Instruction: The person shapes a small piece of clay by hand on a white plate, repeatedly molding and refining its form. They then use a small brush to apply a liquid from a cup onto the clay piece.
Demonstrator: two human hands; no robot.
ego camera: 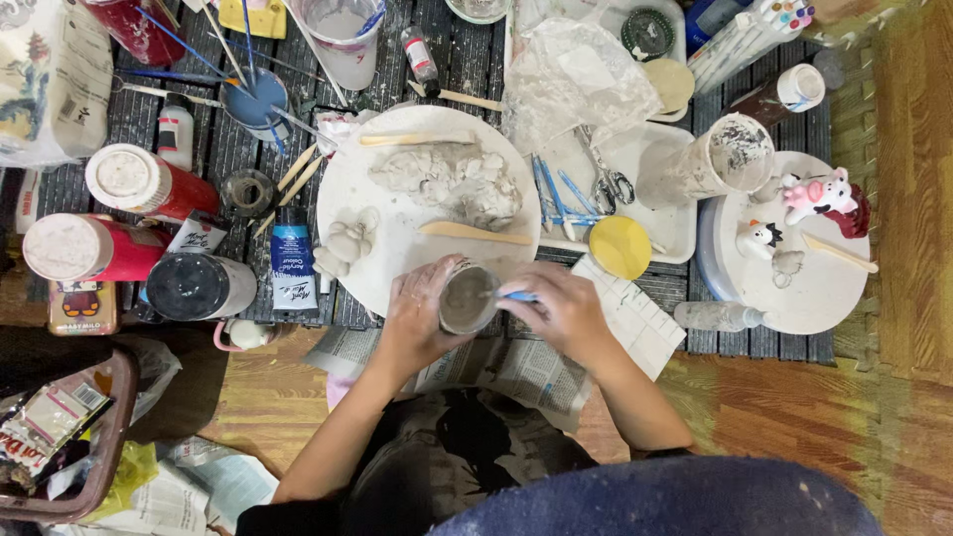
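While our left hand point(417, 323) is gripping the small clay cup point(469, 299) at the near edge of the round white board point(397, 213), our right hand point(561, 308) is pinching a blue-handled tool point(516, 296) into its mouth, with the grey clay lump point(452, 182) lying unshaped farther back.

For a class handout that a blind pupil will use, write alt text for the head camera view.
Seen from above, a person's left hand holds a small grey-smeared cup while the right hand works a blue-handled tool in it. Beyond lie a round white board bearing a grey clay lump, paint jars and scissors.
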